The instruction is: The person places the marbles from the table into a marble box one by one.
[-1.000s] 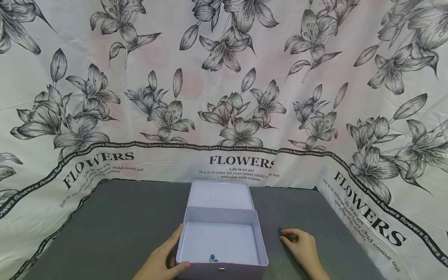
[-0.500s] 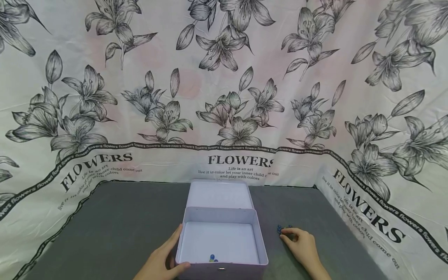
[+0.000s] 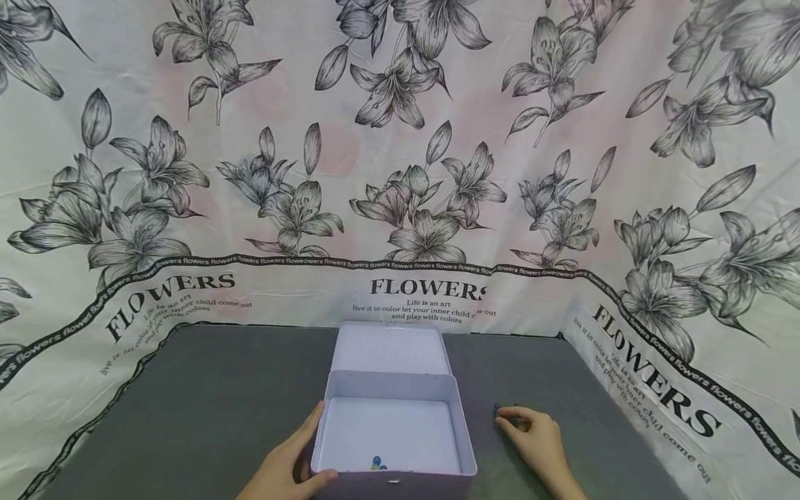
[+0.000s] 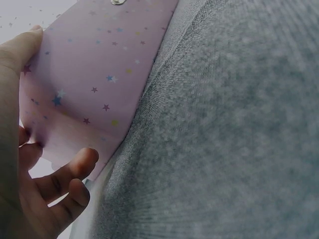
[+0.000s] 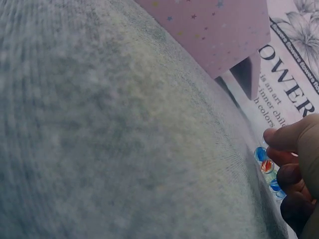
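A lilac box (image 3: 394, 479) with a raised lid (image 3: 392, 348) stands in the middle of the table in the head view. My left hand (image 3: 289, 460) grips its near left corner, thumb on the front rim and fingers along the side. A few marbles (image 3: 377, 462) lie inside near the front wall. Right of the box, my right hand (image 3: 531, 436) is low over the table with thumb and forefinger close together. Several glass marbles (image 5: 260, 154), blue and orange-red, lie at its fingertips in the right wrist view. Whether a marble is pinched is hidden.
The grey cloth-covered table (image 3: 237, 396) extends on both sides of the box. A white curtain (image 3: 431, 292) with lily prints and lettering encloses the back and sides. The box's outside (image 4: 94, 64) is pink with small stars.
My right hand has shifted slightly left over the marbles, covering more of them. The left hand keeps its hold on the box.
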Demonstrator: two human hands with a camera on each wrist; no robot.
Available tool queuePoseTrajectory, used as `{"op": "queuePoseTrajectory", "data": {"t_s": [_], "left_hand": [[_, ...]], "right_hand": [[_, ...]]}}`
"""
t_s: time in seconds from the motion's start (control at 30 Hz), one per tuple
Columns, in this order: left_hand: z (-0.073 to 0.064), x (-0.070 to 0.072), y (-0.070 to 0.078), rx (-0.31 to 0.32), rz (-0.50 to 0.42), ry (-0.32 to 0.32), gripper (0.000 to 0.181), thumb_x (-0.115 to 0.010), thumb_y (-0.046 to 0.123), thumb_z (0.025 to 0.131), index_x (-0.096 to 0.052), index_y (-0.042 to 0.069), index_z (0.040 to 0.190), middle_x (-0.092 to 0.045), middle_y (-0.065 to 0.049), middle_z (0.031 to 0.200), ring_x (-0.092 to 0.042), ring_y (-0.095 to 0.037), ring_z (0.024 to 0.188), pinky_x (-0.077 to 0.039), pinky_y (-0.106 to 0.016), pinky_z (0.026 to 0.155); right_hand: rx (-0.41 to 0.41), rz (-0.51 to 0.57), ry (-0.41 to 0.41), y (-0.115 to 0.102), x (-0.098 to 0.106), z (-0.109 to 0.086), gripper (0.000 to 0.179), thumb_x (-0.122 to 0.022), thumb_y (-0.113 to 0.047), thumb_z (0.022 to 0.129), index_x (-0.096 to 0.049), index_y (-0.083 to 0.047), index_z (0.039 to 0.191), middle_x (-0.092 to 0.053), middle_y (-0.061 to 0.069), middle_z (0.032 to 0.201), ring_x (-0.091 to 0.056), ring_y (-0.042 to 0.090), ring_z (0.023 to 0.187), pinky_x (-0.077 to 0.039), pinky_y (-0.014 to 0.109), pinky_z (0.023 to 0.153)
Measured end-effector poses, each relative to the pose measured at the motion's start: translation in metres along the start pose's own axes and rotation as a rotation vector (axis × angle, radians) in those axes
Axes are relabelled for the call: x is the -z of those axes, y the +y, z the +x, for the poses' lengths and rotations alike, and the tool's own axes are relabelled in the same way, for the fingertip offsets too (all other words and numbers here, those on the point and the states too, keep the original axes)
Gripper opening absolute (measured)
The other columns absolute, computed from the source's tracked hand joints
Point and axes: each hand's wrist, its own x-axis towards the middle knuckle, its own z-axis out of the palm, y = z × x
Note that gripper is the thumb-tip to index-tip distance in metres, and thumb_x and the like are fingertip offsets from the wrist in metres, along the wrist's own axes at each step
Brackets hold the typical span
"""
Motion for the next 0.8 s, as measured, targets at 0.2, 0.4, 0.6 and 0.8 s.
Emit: {"op": "queuePoseTrajectory", "data": {"t_s": [0.2, 0.4, 0.6, 0.8], "left_hand": [[-0.001, -0.001, -0.001, 0.009, -0.035, -0.018, 0.109, -0.082, 0.052, 0.090, -0.019, 0.013, 0.171, -0.028, -0.024, 0.171, -0.056, -0.006, 0.076, -0.048, -0.023, 0.063], [-0.001, 0.000, -0.002, 0.004, -0.043, -0.026, 0.109, -0.082, 0.051, 0.091, -0.018, 0.014, 0.171, -0.027, -0.025, 0.171, -0.052, -0.004, 0.071, -0.047, -0.024, 0.061], [-0.001, 0.000, -0.003, 0.006, -0.046, -0.021, 0.108, -0.082, 0.049, 0.091, -0.019, 0.012, 0.171, -0.025, -0.027, 0.171, -0.050, -0.004, 0.068, -0.047, -0.024, 0.061], [-0.001, 0.001, 0.001, -0.008, 0.001, 0.007, 0.108, -0.083, 0.050, 0.090, -0.022, 0.010, 0.170, -0.029, -0.024, 0.170, -0.059, -0.005, 0.083, -0.053, -0.026, 0.070]], "right_hand": [[-0.049, 0.063, -0.011, -0.007, -0.001, -0.002, 0.013, -0.088, -0.014, 0.087, -0.085, -0.011, 0.100, -0.072, -0.003, 0.069, -0.037, 0.003, 0.043, -0.032, 0.022, 0.045], [-0.062, 0.084, -0.021, -0.016, -0.002, 0.002, 0.014, -0.088, -0.016, 0.088, -0.085, -0.011, 0.101, -0.073, -0.001, 0.074, -0.037, 0.004, 0.044, -0.033, 0.023, 0.045], [-0.069, 0.119, -0.017, -0.027, -0.003, 0.012, 0.014, -0.087, -0.016, 0.089, -0.085, -0.011, 0.102, -0.064, -0.002, 0.061, -0.035, 0.003, 0.044, -0.030, 0.022, 0.044], [-0.024, 0.179, -0.013, -0.043, -0.007, 0.024, 0.014, -0.087, -0.015, 0.089, -0.085, -0.010, 0.102, -0.068, 0.006, 0.065, -0.038, 0.004, 0.047, -0.031, 0.022, 0.045]]}}
